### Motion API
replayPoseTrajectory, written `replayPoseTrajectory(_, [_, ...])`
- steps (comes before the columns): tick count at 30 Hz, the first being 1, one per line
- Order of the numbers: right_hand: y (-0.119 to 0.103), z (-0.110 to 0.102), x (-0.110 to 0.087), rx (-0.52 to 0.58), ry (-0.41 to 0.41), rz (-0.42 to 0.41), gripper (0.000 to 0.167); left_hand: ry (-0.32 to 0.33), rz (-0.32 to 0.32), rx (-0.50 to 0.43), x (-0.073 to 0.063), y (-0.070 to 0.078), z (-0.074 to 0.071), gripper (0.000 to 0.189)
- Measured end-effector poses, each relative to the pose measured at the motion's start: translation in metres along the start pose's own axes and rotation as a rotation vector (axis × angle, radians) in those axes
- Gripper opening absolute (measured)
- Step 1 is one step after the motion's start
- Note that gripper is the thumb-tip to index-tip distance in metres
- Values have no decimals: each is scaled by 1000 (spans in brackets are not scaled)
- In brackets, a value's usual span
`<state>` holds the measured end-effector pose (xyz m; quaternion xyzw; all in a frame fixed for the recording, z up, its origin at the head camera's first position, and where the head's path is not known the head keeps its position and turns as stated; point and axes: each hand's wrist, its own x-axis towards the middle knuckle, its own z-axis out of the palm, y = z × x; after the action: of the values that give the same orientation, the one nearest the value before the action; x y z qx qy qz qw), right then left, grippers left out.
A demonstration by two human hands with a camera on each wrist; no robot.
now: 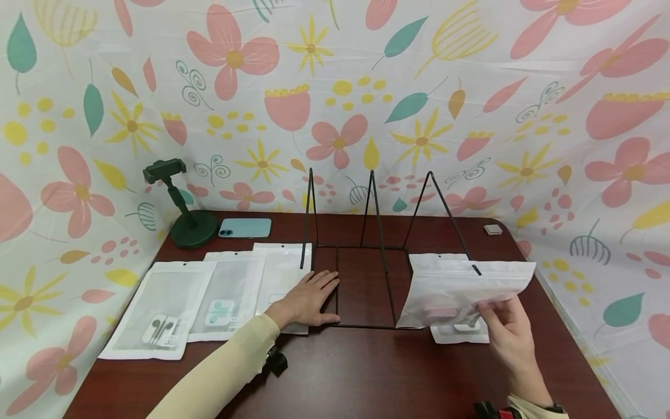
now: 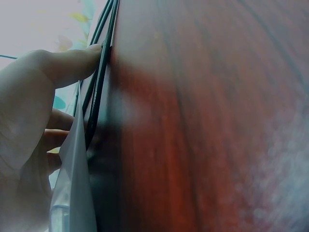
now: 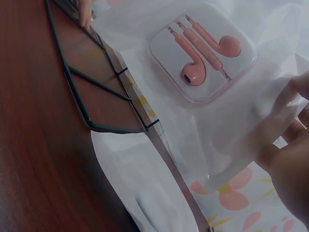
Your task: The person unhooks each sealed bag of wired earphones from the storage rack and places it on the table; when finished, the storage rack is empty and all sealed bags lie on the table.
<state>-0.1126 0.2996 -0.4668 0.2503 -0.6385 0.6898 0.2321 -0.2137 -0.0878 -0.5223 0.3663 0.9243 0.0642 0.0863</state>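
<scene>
My right hand (image 1: 508, 331) pinches the lower edge of a white zip bag (image 1: 487, 276), tilting it up toward me. Inside lies a clear case with pink earphones (image 3: 205, 53). The bag's top edge is at the tip of the right prong of a black wire display rack (image 1: 384, 256); whether the prong passes through its hole I cannot tell. My left hand (image 1: 309, 299) lies with straight fingers across the rack's left base wires, its thumb (image 2: 72, 65) against the front wire. Another white bag (image 1: 455, 334) lies on the table beneath the raised one.
Left of the rack, three white zip bags overlap: an outer one (image 1: 167, 291) with dark-corded earphones, a middle one (image 1: 230, 285) with mint ones, and an inner one (image 1: 280, 265). Behind stand a green phone stand (image 1: 193, 230) and a light blue phone (image 1: 245, 227). A small white item (image 1: 492, 230) lies back right.
</scene>
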Motion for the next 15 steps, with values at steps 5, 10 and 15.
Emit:
replayPoseTrajectory(5, [-4, 1, -3, 12, 12, 2, 36, 3, 3, -1, 0, 0, 1, 89])
replayPoseTrajectory(10, [-7, 0, -5, -27, 30, -5, 36, 1, 1, 9, 0, 0, 2, 89])
replayPoseTrajectory(15, [-9, 0, -8, -13, 37, -5, 37, -6, -1, 8, 1, 0, 3, 90])
